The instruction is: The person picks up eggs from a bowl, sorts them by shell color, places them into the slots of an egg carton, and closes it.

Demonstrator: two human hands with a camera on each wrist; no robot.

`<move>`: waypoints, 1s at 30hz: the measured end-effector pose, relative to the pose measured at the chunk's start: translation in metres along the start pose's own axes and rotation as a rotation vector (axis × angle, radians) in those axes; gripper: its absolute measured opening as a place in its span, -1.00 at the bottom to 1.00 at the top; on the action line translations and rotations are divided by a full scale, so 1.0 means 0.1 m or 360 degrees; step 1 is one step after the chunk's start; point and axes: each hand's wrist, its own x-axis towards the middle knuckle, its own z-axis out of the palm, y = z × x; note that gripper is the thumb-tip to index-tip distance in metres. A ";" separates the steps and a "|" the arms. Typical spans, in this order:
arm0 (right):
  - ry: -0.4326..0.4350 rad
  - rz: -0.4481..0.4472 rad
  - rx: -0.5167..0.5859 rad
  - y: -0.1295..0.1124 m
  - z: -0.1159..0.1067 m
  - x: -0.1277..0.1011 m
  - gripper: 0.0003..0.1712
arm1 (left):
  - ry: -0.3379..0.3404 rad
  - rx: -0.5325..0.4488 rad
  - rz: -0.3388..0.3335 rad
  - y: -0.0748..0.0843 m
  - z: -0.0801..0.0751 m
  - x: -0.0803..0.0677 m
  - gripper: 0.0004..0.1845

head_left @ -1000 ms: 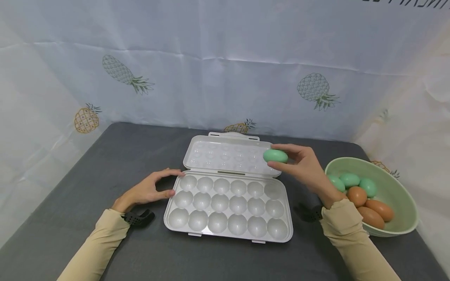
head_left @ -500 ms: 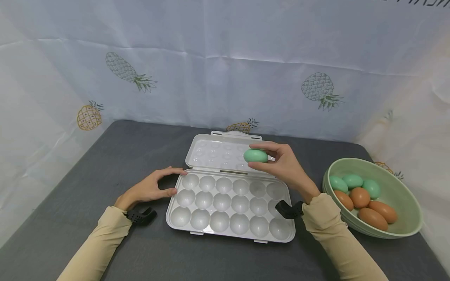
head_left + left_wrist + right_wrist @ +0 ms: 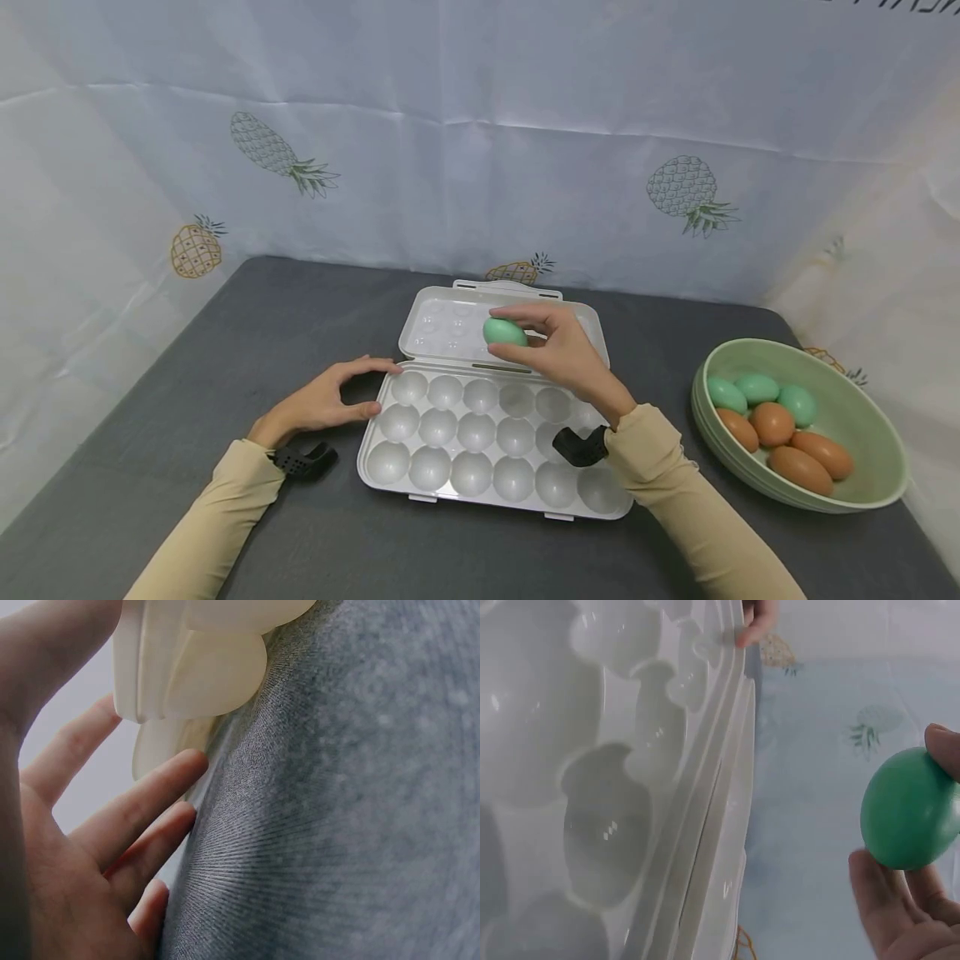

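Lettering cut by head view's top edge, unreadable. Right hand hides part of lid and end of green egg. Egg tray cropped atop left wrist view.

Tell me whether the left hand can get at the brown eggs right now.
Probably not: the left hand is at the left end of the egg tray, the brown eggs are in the bowl at far right, and the right sleeve lies between.

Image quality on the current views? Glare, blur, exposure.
Head: fairly even light, egg tray and green egg legible. Left wrist: left hand shaded against a bright pale background; grey tabletop goes soft toward the right edge. Right wrist: small glints in the tray's hollows, pineapple-print curtain washed out and soft.
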 end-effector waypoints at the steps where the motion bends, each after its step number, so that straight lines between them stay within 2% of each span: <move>1: -0.0008 -0.0007 -0.0011 0.00 0.03 0.01 -0.51 | 0.0000 0.0000 -0.0002 0.00 0.00 0.00 -0.45; 5: -0.0018 -0.0027 -0.0056 -0.02 0.13 0.06 -0.52 | 0.0001 0.0011 -0.0007 0.00 -0.01 0.00 -0.45; 13: 0.0002 -0.0043 0.0044 -0.07 0.29 0.10 -0.46 | 0.0004 0.0003 0.0033 -0.01 -0.01 0.01 -0.45; 17: 0.0013 -0.0043 0.0010 -0.04 0.36 0.11 -0.45 | -0.0003 -0.0006 0.0042 0.00 -0.01 0.01 -0.45; 20: 0.0045 -0.0088 -0.0030 0.00 0.43 0.12 -0.48 | -0.0011 -0.0019 0.0024 0.01 -0.01 0.02 -0.45; 23: 0.0062 -0.0135 0.0019 0.06 0.51 0.14 -0.54 | -0.0016 -0.0031 0.0015 0.01 -0.01 0.02 -0.45; 30: 0.0023 -0.0009 0.0189 0.08 0.66 0.13 -0.54 | -0.0033 -0.0037 0.0018 0.01 -0.02 0.02 -0.45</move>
